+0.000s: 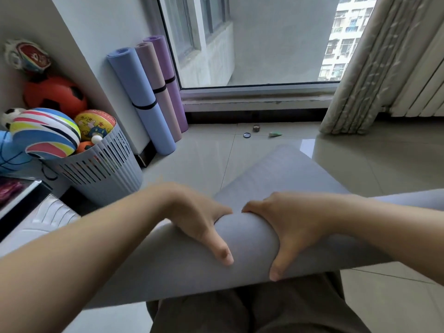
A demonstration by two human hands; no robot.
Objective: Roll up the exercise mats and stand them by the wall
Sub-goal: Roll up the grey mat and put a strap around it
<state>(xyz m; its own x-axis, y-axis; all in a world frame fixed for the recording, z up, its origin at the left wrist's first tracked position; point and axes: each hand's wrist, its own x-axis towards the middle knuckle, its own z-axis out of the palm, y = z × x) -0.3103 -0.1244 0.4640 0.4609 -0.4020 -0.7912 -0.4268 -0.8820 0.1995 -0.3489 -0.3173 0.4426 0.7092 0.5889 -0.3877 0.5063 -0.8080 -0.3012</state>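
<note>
Head view: the grey mat (249, 236) is mid-roll on the floor (360, 159), both hands' fingers curled over it. Three rolled mats (144, 92) stand at the wall. Rolling onward is required.

No readable text, labels, brands or numbers anywhere. Only candidates: printed cartoon graphics on the yellow-orange ball (94, 124) in the grey basket (103, 169), and red markings on the ball (28, 55) at the top of the pile above that basket, both too blurred to read.
</note>
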